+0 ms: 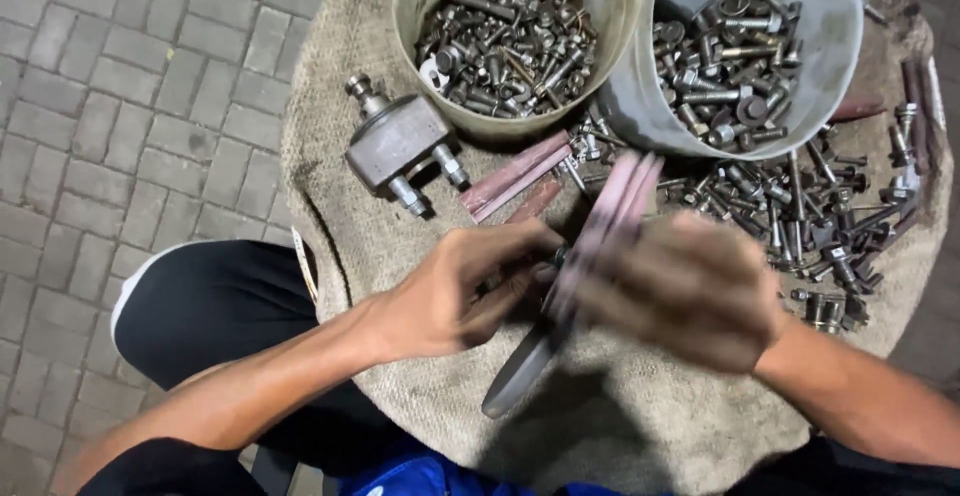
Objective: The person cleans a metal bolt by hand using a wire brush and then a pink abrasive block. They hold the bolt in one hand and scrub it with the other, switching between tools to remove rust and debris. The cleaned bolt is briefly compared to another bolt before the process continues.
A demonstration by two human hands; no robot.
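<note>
My left hand [455,291] pinches a small dark nut or bolt end against a pinkish-brown metal bar [610,216]. My right hand [690,291] is motion-blurred and grips that same bar, which points up and away from me. Below both hands a grey round disc [520,376] lies tilted on the burlap sacking [620,426]. Which part the disc touches is hidden by my hands.
Two buckets of bolts and nuts stand at the back: a beige bucket [410,16] and a grey bucket [840,36]. A steel block with threaded studs [398,144] lies left. Loose bolts [810,216] and more reddish bars [515,176] are scattered at the right. Paving stones [130,106] lie to the left.
</note>
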